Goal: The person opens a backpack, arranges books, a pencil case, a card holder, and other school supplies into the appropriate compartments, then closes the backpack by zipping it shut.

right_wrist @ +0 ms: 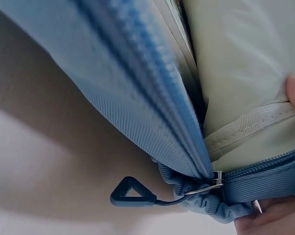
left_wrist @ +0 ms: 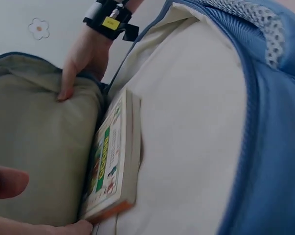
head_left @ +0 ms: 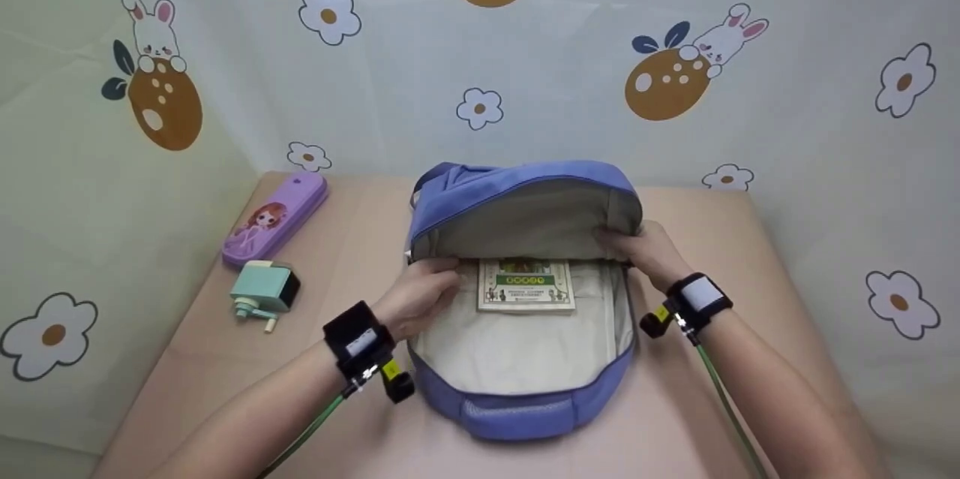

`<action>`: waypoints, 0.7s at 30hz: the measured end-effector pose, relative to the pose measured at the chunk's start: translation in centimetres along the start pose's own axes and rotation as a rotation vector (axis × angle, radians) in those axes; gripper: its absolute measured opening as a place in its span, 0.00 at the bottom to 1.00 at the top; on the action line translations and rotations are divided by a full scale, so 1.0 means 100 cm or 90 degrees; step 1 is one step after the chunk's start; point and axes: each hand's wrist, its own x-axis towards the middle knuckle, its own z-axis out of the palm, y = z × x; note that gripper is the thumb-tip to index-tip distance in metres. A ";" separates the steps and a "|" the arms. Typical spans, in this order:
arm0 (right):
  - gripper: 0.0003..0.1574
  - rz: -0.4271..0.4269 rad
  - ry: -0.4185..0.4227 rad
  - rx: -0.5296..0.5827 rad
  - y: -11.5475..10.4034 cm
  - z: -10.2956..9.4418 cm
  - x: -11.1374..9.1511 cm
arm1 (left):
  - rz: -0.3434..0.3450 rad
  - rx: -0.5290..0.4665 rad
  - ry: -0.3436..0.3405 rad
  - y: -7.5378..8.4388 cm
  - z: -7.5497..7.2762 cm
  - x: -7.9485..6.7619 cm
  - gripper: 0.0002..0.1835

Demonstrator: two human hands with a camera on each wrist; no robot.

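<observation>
A blue backpack [head_left: 517,419] lies unzipped on its back, its front flap [head_left: 525,216] raised and its pale lining showing. Inside, a thick book [head_left: 525,299] with a green title band lies against the back lining, its upper part hidden under the flap. My right hand [head_left: 651,254] pinches the flap's right edge, thumb on the inner lining and fingers outside. At the bag's left side is my left hand [head_left: 420,295], reaching into the opening. Its thumb [left_wrist: 10,182] and fingers are spread apart in the left wrist view, one fingertip right by the book's lower corner.
A purple pencil case [head_left: 277,218] with a cartoon girl and a mint-green pencil sharpener [head_left: 262,287] with a crank lie to the left on the pinkish table [head_left: 345,224]. A zipper pull [right_wrist: 132,193] hangs at the bag's side. Patterned curtains stand behind and at both sides.
</observation>
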 end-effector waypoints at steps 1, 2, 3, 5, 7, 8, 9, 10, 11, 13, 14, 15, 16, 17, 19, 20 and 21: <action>0.39 0.000 -0.001 -0.004 0.000 0.000 0.000 | -0.009 0.006 0.001 0.002 -0.007 -0.004 0.27; 0.39 0.002 -0.002 -0.009 -0.001 0.000 0.000 | -0.017 0.017 -0.002 0.004 -0.013 -0.007 0.26; 0.39 0.004 -0.004 -0.017 -0.001 0.000 0.000 | -0.024 0.028 -0.004 0.006 -0.020 -0.011 0.26; 0.40 0.007 -0.009 -0.028 -0.003 -0.001 -0.001 | -0.034 0.042 -0.008 0.010 -0.035 -0.016 0.26; 0.40 0.010 -0.014 -0.036 -0.003 -0.002 -0.001 | -0.036 0.073 0.002 0.014 -0.047 -0.020 0.34; 0.40 0.011 -0.019 -0.038 -0.004 -0.003 -0.002 | -0.034 0.098 0.008 0.015 -0.052 -0.021 0.38; 0.40 0.011 -0.023 -0.038 -0.004 -0.003 -0.002 | -0.030 0.123 0.014 0.015 -0.056 -0.020 0.42; 0.40 0.012 -0.027 -0.035 -0.005 -0.004 -0.003 | -0.026 0.155 0.019 0.015 -0.060 -0.019 0.45; 0.40 0.014 -0.029 -0.035 -0.005 -0.004 -0.003 | -0.018 0.195 0.025 0.015 -0.063 -0.018 0.47; 0.40 0.018 -0.033 -0.038 -0.006 -0.004 -0.004 | 0.018 0.279 0.035 0.014 -0.068 -0.012 0.51; 0.40 0.017 -0.036 -0.040 -0.007 -0.004 -0.005 | 0.051 0.313 0.031 0.013 -0.070 -0.007 0.51; 0.40 0.016 -0.037 -0.044 -0.007 -0.004 -0.005 | 0.088 0.344 0.026 0.011 -0.071 -0.002 0.50; 0.39 0.016 -0.039 -0.047 -0.007 -0.005 -0.005 | 0.123 0.373 0.023 0.010 -0.071 0.002 0.49; 0.38 0.015 -0.039 -0.050 -0.007 -0.005 -0.006 | 0.160 0.396 0.018 0.009 -0.072 0.007 0.47; 0.35 0.011 -0.041 -0.052 -0.007 -0.005 -0.006 | 0.219 0.440 0.009 0.008 -0.071 0.015 0.36; 0.34 0.005 -0.043 -0.057 -0.007 -0.006 -0.007 | 0.240 0.461 0.004 0.008 -0.071 0.018 0.29; 0.33 0.001 -0.044 -0.057 -0.008 -0.007 -0.007 | 0.249 0.480 0.005 0.008 -0.070 0.020 0.22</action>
